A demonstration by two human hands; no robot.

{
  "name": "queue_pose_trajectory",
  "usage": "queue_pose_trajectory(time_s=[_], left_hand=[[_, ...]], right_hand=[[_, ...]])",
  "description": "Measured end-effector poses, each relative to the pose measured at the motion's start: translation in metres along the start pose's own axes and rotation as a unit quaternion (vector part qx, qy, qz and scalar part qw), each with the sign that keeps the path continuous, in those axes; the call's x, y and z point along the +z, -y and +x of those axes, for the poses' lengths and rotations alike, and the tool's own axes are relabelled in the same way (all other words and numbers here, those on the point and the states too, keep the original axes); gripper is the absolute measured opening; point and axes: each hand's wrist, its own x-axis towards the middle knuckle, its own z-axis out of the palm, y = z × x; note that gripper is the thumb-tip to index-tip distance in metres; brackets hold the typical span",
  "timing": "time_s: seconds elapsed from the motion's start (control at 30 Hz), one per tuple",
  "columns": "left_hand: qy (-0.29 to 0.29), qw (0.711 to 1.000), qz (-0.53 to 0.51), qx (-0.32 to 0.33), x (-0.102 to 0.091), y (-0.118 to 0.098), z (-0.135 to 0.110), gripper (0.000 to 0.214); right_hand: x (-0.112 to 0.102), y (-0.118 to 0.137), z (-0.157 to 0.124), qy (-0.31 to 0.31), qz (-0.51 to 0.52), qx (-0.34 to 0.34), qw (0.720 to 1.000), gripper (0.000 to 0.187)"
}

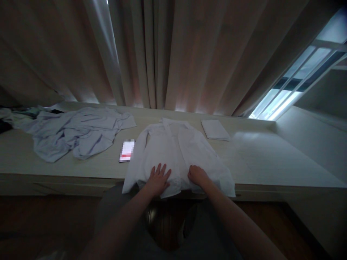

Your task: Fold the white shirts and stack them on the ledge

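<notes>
A white shirt lies spread front-up on the pale table, its collar toward the curtain and its hem hanging over the near edge. My left hand rests flat on the lower left panel, fingers stretched out and apart. My right hand sits on the lower right panel near the hem, fingers curled down into the fabric; whether it pinches cloth is hard to make out.
A crumpled pale blue garment lies at the left of the table. A small card sits between it and the shirt. A folded white cloth lies behind the shirt's right side. Curtains hang behind; a window is at right.
</notes>
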Motion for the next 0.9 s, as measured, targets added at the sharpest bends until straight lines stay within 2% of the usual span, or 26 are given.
queue_pose_trajectory(time_s=[0.27,0.43,0.53,0.63,0.73,0.8,0.9], left_hand=[[0.003,1.0,-0.005,0.006,-0.007,0.0,-0.003,0.069],[0.009,1.0,-0.008,0.012,-0.008,0.001,-0.003,0.069],[0.01,1.0,-0.016,0.02,-0.009,0.004,-0.002,0.068],[0.007,0.999,-0.026,0.021,-0.013,0.007,0.0,0.058],[-0.009,1.0,-0.02,-0.005,-0.02,0.003,0.007,0.044],[-0.022,1.0,-0.02,-0.012,-0.023,-0.005,0.014,0.044],[-0.018,0.999,-0.041,0.029,-0.025,-0.021,0.025,0.052]], right_hand=[[-0.016,0.009,0.016,-0.013,0.057,-0.001,0.998,0.029],[-0.016,0.029,0.017,-0.004,0.122,-0.081,0.989,0.025],[-0.016,0.027,0.017,-0.01,0.146,-0.106,0.984,0.023],[-0.023,-0.002,0.025,-0.059,0.146,-0.055,0.986,0.027],[-0.033,-0.052,0.032,-0.106,0.119,0.046,0.986,0.032],[-0.036,-0.087,0.03,-0.125,0.094,0.12,0.98,0.036],[-0.03,-0.127,0.019,-0.123,0.062,0.207,0.969,0.038]])
